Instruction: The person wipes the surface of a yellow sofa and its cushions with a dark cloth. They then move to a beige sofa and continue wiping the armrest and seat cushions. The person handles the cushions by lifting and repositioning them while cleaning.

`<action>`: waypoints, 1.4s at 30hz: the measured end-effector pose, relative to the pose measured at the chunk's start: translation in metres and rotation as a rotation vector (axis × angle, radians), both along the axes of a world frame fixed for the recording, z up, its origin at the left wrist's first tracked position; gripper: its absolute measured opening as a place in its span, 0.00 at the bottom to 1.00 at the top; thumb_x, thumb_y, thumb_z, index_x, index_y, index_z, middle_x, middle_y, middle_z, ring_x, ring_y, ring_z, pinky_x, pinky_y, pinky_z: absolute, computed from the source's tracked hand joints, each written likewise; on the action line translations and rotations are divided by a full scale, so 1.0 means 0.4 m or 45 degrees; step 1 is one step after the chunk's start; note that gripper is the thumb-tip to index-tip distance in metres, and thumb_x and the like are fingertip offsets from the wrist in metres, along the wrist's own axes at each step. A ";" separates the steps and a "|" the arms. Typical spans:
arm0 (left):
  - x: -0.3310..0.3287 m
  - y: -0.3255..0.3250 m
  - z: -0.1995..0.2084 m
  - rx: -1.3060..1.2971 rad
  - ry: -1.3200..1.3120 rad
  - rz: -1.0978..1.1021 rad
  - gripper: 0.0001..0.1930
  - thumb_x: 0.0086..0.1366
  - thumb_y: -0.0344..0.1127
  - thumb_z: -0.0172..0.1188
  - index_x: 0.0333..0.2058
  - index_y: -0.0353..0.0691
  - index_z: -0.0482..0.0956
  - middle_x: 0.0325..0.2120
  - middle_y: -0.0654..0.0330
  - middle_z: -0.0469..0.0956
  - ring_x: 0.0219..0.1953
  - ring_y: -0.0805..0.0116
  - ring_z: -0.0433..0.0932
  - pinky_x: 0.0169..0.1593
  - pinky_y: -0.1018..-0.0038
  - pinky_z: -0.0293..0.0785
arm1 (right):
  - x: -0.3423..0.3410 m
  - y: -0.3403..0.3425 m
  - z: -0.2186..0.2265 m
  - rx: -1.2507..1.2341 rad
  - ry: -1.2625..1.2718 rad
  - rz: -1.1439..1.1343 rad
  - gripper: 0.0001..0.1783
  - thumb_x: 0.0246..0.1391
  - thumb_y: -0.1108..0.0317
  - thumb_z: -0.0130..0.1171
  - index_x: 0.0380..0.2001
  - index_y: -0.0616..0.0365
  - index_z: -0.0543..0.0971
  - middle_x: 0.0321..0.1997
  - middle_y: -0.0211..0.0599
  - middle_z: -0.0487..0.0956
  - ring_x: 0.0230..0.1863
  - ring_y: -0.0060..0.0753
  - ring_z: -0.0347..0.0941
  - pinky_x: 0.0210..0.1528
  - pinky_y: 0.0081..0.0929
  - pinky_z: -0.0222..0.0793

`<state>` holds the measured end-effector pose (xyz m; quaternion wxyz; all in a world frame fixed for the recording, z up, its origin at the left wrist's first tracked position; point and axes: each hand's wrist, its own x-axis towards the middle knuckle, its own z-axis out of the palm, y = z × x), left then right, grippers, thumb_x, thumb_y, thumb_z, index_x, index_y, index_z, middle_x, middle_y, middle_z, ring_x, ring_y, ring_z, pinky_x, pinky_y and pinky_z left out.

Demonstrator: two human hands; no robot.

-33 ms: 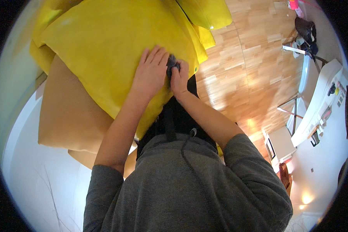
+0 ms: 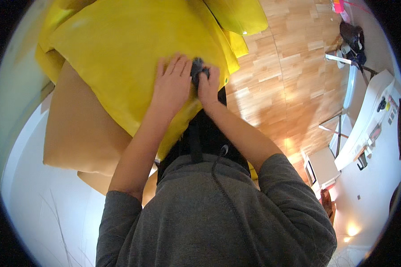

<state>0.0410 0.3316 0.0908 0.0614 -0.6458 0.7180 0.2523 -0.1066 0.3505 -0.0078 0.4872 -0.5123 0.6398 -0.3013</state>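
1. Head view looks down on a big yellow cushion. It lies on top of a tan cushion, just in front of the person's chest.
2. Left hand lies flat on the yellow cover. Its fingers are spread open and press on the cloth; they grip nothing.
3. Right hand is at the near corner of the cushion. Its fingers are closed around a small dark object, which sits between the two hands. I cannot tell what this object is; it is too small and half hidden.
4. The yellow cover looks smooth and a little shiny, with soft folds near the corner and a seam along the edge. More yellow cushions lie behind it, at the top.
5. I judge that the cushion is light and soft and gives way under the palm. The cover may be a bit slippery, so a flat hand can slide on it.
6. A good place to take hold is, I think, the corner or the seam edge, where the cloth can be pinched.
7. To the right is a wooden floor, and white furniture stands further away.
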 end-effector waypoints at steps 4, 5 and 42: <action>0.044 0.032 0.064 -0.220 -0.014 0.247 0.23 0.70 0.31 0.54 0.63 0.36 0.71 0.66 0.51 0.69 0.72 0.51 0.61 0.75 0.50 0.52 | 0.028 -0.195 -0.026 -0.152 0.014 0.018 0.14 0.54 0.74 0.56 0.45 0.61 0.78 0.48 0.53 0.75 0.51 0.57 0.70 0.59 0.46 0.65; 0.062 0.039 0.069 -0.280 0.064 0.291 0.22 0.70 0.28 0.53 0.62 0.36 0.72 0.66 0.51 0.69 0.72 0.51 0.62 0.75 0.50 0.52 | 0.036 -0.211 -0.036 -0.122 0.000 0.047 0.15 0.54 0.74 0.56 0.46 0.61 0.78 0.48 0.53 0.75 0.52 0.57 0.70 0.59 0.46 0.65; 0.206 0.143 0.086 -0.858 0.310 0.879 0.23 0.68 0.27 0.59 0.61 0.31 0.72 0.63 0.45 0.70 0.67 0.45 0.68 0.69 0.57 0.65 | 0.209 -0.073 0.202 -0.526 -0.196 1.122 0.15 0.49 0.73 0.60 0.43 0.56 0.81 0.49 0.48 0.76 0.52 0.55 0.69 0.59 0.47 0.64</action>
